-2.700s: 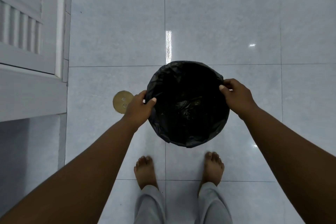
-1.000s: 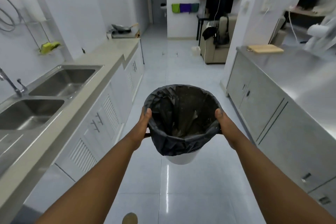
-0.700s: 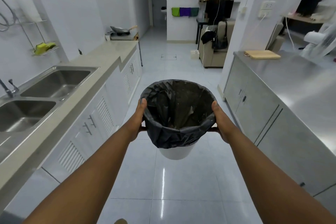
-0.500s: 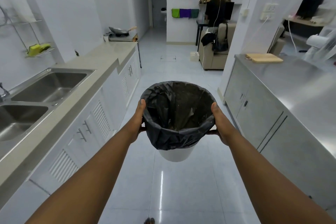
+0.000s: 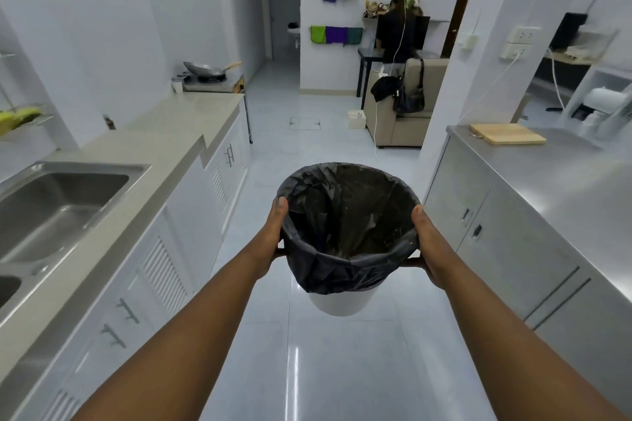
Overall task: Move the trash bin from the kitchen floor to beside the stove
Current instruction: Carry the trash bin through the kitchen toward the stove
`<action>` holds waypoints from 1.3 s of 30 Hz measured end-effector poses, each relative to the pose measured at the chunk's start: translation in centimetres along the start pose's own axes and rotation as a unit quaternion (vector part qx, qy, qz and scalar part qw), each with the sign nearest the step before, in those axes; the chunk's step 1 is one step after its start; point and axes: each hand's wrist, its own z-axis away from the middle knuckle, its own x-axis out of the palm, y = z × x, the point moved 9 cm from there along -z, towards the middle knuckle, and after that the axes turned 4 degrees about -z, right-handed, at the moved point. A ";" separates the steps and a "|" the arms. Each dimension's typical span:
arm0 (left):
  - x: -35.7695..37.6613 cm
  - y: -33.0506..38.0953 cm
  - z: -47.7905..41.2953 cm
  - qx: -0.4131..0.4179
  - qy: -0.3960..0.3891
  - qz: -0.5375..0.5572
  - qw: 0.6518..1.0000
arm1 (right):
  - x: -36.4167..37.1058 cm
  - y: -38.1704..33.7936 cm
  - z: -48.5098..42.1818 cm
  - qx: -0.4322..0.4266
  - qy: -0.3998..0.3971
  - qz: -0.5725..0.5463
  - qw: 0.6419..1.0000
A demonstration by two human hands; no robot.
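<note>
A white trash bin (image 5: 343, 304) lined with a black bag hangs in the air above the floor, in the middle of the view. My left hand (image 5: 270, 243) grips its left side and my right hand (image 5: 429, 249) grips its right side, thumbs on the rim. The stove (image 5: 210, 82) with a wok on it stands at the far end of the left counter (image 5: 164, 133), well ahead of the bin.
A steel double sink (image 5: 51, 208) sits in the left counter. A steel cabinet run (image 5: 513, 232) with a wooden board (image 5: 508, 133) lines the right. The tiled aisle (image 5: 307, 133) runs ahead to a sofa (image 5: 400, 120) and a person standing at a desk.
The bin has been lifted off the floor and carried forward along the aisle. The sink has slid back to my left and the stove is nearer.
</note>
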 end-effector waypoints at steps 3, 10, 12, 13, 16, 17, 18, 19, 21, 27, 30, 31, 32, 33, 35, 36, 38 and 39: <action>-1.7 1.3 -4.4 0.005 0.001 -0.010 1.000 | 0.9 -0.9 -4.2 0.000 0.005 -0.001 1.000; -4.4 2.8 -14.9 0.005 0.015 -0.003 1.000 | 1.5 -2.3 -15.2 0.003 0.011 -0.006 1.000; -4.9 3.3 -18.2 0.007 0.020 -0.006 1.000 | 1.5 -2.8 -19.0 0.004 0.007 -0.009 1.000; -5.1 3.6 -19.9 0.007 0.023 -0.007 1.000 | 1.4 -3.0 -21.0 0.006 0.005 -0.011 1.000; -5.6 4.6 -25.3 0.000 0.033 -0.011 0.999 | 1.2 -3.9 -27.2 0.006 -0.014 -0.009 1.000; -5.7 5.0 -27.0 -0.003 0.038 -0.010 0.999 | 1.1 -4.2 -29.3 0.006 -0.022 -0.005 1.000; -5.8 5.5 -28.7 -0.005 0.042 -0.009 0.999 | 1.0 -4.6 -31.3 0.007 -0.027 -0.003 1.000; -5.9 6.0 -30.5 -0.006 0.046 -0.008 0.999 | 0.8 -5.0 -33.3 0.007 -0.032 -0.002 0.999; -6.3 7.2 -34.1 -0.005 0.055 -0.009 0.998 | 0.5 -6.1 -37.3 0.006 -0.042 0.000 0.999; -8.1 9.5 -44.2 -0.004 0.080 0.004 0.997 | 0.9 -9.0 -48.4 0.003 -0.057 -0.003 0.998; -9.7 10.2 -48.9 -0.005 0.083 0.011 0.996 | 1.8 -9.6 -53.6 0.009 -0.068 -0.003 0.998; -10.4 10.4 -50.6 -0.005 0.083 0.012 0.996 | 2.2 -9.8 -55.5 0.010 -0.070 0.000 0.997; -11.0 10.6 -52.4 -0.005 0.084 0.012 0.996 | 2.6 -10.0 -57.4 0.010 -0.073 0.004 0.997; -11.7 10.8 -54.2 -0.004 0.084 0.013 0.996 | 3.0 -10.2 -59.3 0.009 -0.075 0.009 0.997; -13.1 11.1 -58.2 0.002 0.081 0.017 0.997 | 3.8 -10.6 -63.3 0.006 -0.074 0.015 0.997; -13.8 11.4 -60.3 0.007 0.079 0.018 0.997 | 4.1 -10.9 -65.3 0.002 -0.071 0.016 0.997; -15.1 12.3 -64.7 0.016 0.069 0.019 0.997 | 4.6 -11.6 -69.3 -0.002 -0.058 0.013 0.998; -15.8 12.9 -66.8 0.017 0.064 0.019 0.998 | 4.8 -12.1 -71.2 0.000 -0.050 0.010 0.999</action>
